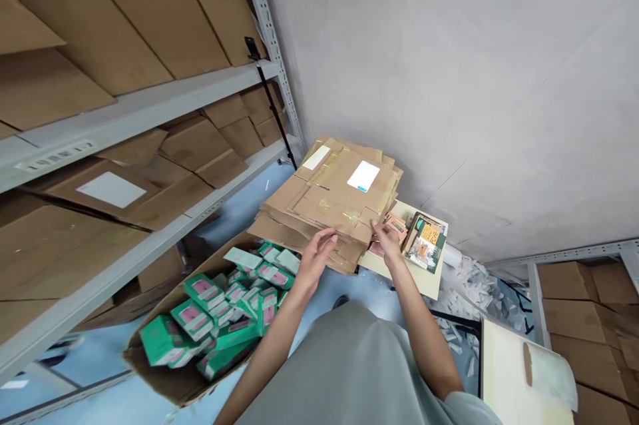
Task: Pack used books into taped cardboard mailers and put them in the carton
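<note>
Flattened cardboard boxes: a loose stack [344,195] in front of me, lying flat at the near end of the wall, edges fanned unevenly.
Direction: the sides run away from me and lean right toward the wall; length and width look too alike for me to name a long axis.
Top sheet: printed side up, with two white labels [363,176] toward the far side and clear tape across it.
My left hand: half-open [320,255], fingers curved at the near edge; I cannot tell whether it grips.
My right hand: fingers bent together [385,238] at the near right corner; its hold is unclear too.
Counter: cream-topped [429,288], partly beneath the stack's right side, carrying books [426,243] and orange packets [398,225].
Open carton: on my left [164,388], full of green-and-pink boxes [219,312] lying at all angles.
Room: plain grey wall [449,65] ahead, blue floor [324,312], a metal rack [194,95] of brown cartons on my left, white paper scraps [482,285] right of the counter.
</note>
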A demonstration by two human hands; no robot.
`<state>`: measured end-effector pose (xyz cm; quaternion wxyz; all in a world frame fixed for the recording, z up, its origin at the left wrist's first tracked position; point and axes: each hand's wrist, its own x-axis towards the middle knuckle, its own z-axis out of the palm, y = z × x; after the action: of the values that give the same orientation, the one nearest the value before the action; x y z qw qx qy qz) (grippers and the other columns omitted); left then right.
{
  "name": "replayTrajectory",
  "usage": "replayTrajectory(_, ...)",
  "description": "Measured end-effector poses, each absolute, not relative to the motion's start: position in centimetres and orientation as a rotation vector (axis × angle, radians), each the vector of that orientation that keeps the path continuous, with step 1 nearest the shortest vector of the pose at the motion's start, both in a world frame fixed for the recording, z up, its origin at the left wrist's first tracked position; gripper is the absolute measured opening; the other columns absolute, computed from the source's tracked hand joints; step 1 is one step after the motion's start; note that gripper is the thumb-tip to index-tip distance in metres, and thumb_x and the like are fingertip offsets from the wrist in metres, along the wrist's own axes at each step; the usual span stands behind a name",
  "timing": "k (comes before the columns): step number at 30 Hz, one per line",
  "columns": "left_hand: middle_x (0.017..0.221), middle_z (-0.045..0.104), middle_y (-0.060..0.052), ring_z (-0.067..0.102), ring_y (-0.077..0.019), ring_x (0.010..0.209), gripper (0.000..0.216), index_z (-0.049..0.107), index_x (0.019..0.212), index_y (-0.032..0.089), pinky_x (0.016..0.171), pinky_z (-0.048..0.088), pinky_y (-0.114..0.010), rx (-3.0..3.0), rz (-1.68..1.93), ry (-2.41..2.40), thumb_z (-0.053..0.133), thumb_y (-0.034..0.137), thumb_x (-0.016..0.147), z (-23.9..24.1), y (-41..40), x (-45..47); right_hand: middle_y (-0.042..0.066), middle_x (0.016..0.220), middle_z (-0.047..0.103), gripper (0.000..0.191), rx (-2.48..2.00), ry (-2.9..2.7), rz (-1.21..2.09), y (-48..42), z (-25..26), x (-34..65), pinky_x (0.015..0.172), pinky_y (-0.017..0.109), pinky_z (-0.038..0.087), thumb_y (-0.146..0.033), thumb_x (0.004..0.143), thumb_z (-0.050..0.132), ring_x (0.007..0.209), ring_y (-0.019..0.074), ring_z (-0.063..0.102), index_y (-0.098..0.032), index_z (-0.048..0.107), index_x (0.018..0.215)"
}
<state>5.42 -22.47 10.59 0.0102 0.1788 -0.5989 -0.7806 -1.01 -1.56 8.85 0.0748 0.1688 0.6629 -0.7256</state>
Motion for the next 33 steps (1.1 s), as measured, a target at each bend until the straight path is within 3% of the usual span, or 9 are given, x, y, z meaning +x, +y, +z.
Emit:
replayTrajectory(5,0.133,0.078,-0.015,0.076,-0.0326,0.124,0.072,0.071,0.123,0.022,0.115,0.056,-0.05,0.645,-2.616,-1.727,0.094,0.065,0.069,11.0,-22.3,6.0,-0.003,0.062,0.06,0.062,0.496,2.086,-2.206,-3.1,10.8,-0.6,0.05,0.028,0.04,-0.081,0.066,0.086,0.054,0.0143,0.053,-0.024,0.062,0.072)
replayTrajectory(10,0.102,0.08,-0.007,0.08,-0.0275,0.106,0.057,0.066,0.094,0.021,0.11,0.06,-0.047,0.734,-2.658,-1.478,0.096,0.063,0.07,11.9,-21.0,6.2,-0.004,0.063,0.056,0.056,0.36,2.066,-2.275,-2.5,14.7,2.5,0.054,0.027,0.041,-0.074,0.074,0.087,0.056,0.0136,0.051,-0.025,0.059,0.072)
replayTrajectory(12,0.106,0.082,-0.009,0.08,-0.0285,0.109,0.054,0.066,0.09,0.021,0.106,0.062,-0.046,0.762,-2.675,-1.41,0.096,0.061,0.07,12.5,-20.4,6.3,-0.004,0.063,0.055,0.055,0.314,2.104,-2.273,-1.9,15.9,4.1,0.057,0.028,0.043,-0.072,0.077,0.086,0.057,0.0141,0.052,-0.025,0.058,0.071)
replayTrajectory(18,0.121,0.084,-0.01,0.077,-0.0306,0.125,0.053,0.075,0.106,0.024,0.105,0.063,-0.044,0.709,-2.76,-1.427,0.099,0.053,0.068,14.4,-18.1,7.1,0.0,0.066,0.064,0.05,0.326,2.164,-2.23,2.2,16.0,9.1,0.06,0.032,0.051,-0.071,0.083,0.084,0.061,0.019,0.063,-0.025,0.067,0.076)
replayTrajectory(22,0.12,0.084,-0.012,0.077,-0.0333,0.124,0.059,0.077,0.108,0.022,0.108,0.062,-0.048,0.5,-2.84,-1.663,0.1,0.056,0.065,14.9,-15.0,7.0,0.006,0.085,0.078,0.051,0.675,2.312,-2.348,9.0,14.7,12.3,0.064,0.036,0.057,-0.068,0.08,0.087,0.075,0.0255,0.073,-0.024,0.078,0.103)
replayTrajectory(26,0.118,0.085,-0.012,0.075,-0.0358,0.129,0.063,0.08,0.106,0.021,0.116,0.057,-0.05,0.283,-2.931,-1.926,0.101,0.058,0.06,15.3,-9.2,6.4,0.012,0.106,0.082,0.053,1.164,2.567,-2.44,18.3,14.5,17.3,0.087,0.046,0.062,-0.068,0.083,0.083,0.099,0.0314,0.076,-0.023,0.079,0.11)
replayTrajectory(29,0.119,0.085,-0.013,0.074,-0.0378,0.13,0.064,0.08,0.106,0.021,0.115,0.058,-0.053,0.057,-2.961,-2.218,0.101,0.062,0.061,16.0,-2.9,6.8,0.017,0.125,0.081,0.054,1.571,2.696,-2.373,24.6,14.7,23.3,0.105,0.055,0.059,-0.067,0.085,0.081,0.119,0.0355,0.073,-0.021,0.079,0.113)
replayTrajectory(33,0.123,0.084,-0.014,0.075,-0.0384,0.127,0.069,0.08,0.111,0.022,0.108,0.063,-0.051,-0.394,-2.954,-2.622,0.097,0.069,0.064,16.7,6.8,9.3,0.019,0.145,0.073,0.062,2.075,2.67,-2.264,30.6,13.9,33.4,0.116,0.062,0.052,-0.062,0.084,0.082,0.134,0.0385,0.067,-0.021,0.077,0.13)
